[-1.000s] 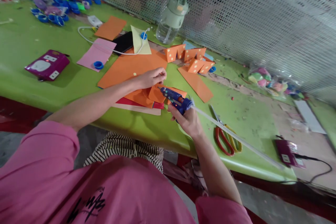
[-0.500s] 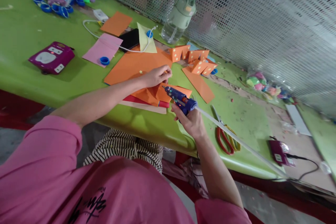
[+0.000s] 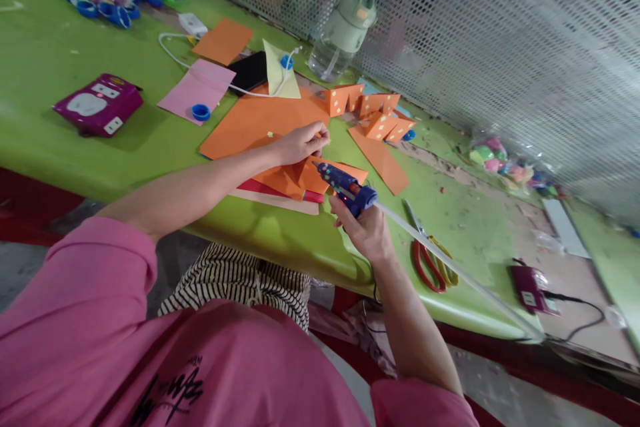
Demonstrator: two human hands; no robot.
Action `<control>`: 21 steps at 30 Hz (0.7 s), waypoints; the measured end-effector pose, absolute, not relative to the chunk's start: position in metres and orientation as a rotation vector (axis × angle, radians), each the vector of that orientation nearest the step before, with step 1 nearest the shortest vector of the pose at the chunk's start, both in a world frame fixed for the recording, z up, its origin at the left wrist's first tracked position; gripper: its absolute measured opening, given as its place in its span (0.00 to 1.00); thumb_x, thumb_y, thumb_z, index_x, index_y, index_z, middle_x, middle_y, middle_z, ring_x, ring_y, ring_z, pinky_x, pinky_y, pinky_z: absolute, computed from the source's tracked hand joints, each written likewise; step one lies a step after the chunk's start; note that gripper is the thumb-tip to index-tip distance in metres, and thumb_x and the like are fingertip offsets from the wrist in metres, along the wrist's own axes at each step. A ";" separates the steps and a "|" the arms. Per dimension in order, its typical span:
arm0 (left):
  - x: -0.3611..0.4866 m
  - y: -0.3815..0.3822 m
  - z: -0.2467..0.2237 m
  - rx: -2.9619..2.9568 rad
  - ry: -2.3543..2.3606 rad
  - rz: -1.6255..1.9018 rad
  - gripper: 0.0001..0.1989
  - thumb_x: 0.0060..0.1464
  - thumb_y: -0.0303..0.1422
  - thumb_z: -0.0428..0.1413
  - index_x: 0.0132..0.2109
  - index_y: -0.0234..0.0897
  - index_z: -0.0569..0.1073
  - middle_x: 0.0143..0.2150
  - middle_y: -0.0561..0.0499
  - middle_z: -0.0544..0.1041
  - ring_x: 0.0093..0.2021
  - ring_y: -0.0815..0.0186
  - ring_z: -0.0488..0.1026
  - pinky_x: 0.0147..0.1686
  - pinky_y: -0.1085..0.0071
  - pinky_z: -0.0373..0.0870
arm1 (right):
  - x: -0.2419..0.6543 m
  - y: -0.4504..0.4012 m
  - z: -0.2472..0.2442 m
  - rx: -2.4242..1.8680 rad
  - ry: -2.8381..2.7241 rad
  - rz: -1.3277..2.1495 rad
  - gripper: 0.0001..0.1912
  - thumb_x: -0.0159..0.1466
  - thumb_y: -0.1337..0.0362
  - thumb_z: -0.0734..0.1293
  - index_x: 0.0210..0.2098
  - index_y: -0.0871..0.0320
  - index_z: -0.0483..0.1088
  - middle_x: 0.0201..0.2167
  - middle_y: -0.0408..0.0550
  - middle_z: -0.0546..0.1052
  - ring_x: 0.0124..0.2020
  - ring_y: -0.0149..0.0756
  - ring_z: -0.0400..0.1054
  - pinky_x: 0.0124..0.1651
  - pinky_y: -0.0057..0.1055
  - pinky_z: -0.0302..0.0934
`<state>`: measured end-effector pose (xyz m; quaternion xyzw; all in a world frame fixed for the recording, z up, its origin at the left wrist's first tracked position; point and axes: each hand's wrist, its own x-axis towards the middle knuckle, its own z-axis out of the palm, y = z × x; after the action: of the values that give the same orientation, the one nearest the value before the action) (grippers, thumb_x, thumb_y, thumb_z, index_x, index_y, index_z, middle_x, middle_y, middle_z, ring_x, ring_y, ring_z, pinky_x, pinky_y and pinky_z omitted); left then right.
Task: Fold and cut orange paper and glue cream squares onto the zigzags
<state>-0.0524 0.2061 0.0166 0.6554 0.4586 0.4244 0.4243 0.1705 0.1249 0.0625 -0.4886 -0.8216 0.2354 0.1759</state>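
My right hand (image 3: 369, 232) is wrapped round a dark blue hot glue gun (image 3: 343, 181) with light spots. A long whitish glue stick (image 3: 450, 265) trails from its back end toward the lower right. The gun's nozzle points left, close over folded orange paper (image 3: 315, 177). Just beyond the nozzle my left hand (image 3: 303, 143) is closed in a pinch; what its fingertips hold, if anything, is too small to make out. Beneath that hand lies a large orange sheet (image 3: 280, 113) with a small pale bit on it. Red paper (image 3: 315, 197) shows under the folded piece.
Folded orange pieces with pale dots (image 3: 383, 125) stand beyond my hands. Scissors (image 3: 429, 257) lie to the right. A water bottle (image 3: 345, 30) stands by the mesh panel (image 3: 475, 47). Purple power sockets (image 3: 100, 105), a phone (image 3: 250, 70) and a white cable (image 3: 175, 57) are leftward.
My hands keep almost the same pose, with the glue gun still at the folded orange paper. The whole view has shifted slightly.
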 end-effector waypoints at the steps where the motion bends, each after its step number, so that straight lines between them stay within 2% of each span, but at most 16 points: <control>1: -0.052 0.206 0.016 1.636 1.145 1.067 0.04 0.66 0.34 0.49 0.40 0.40 0.63 0.29 0.54 0.73 0.33 0.67 0.72 0.40 0.69 0.65 | 0.170 0.125 0.062 -1.388 -2.312 0.685 0.21 0.67 0.44 0.63 0.32 0.55 0.73 0.16 0.41 0.67 0.19 0.33 0.64 0.24 0.34 0.64; 14: -0.053 0.203 0.020 1.661 1.187 1.031 0.04 0.66 0.34 0.48 0.41 0.39 0.64 0.30 0.53 0.74 0.33 0.66 0.72 0.40 0.68 0.65 | 0.169 0.125 0.061 -1.407 -2.280 0.717 0.22 0.66 0.42 0.63 0.33 0.55 0.73 0.14 0.39 0.65 0.18 0.33 0.62 0.23 0.34 0.63; 21: -0.052 0.203 0.019 1.653 1.186 1.036 0.05 0.66 0.35 0.48 0.42 0.39 0.64 0.30 0.53 0.75 0.34 0.65 0.73 0.42 0.67 0.65 | 0.170 0.123 0.062 -1.456 -2.270 0.721 0.23 0.65 0.41 0.63 0.28 0.54 0.71 0.16 0.41 0.68 0.20 0.33 0.65 0.24 0.34 0.63</control>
<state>-0.0524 0.2033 0.0192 0.6583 0.4724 0.4127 0.4161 0.1701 0.1230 0.0623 -0.5136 -0.8008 0.2542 0.1739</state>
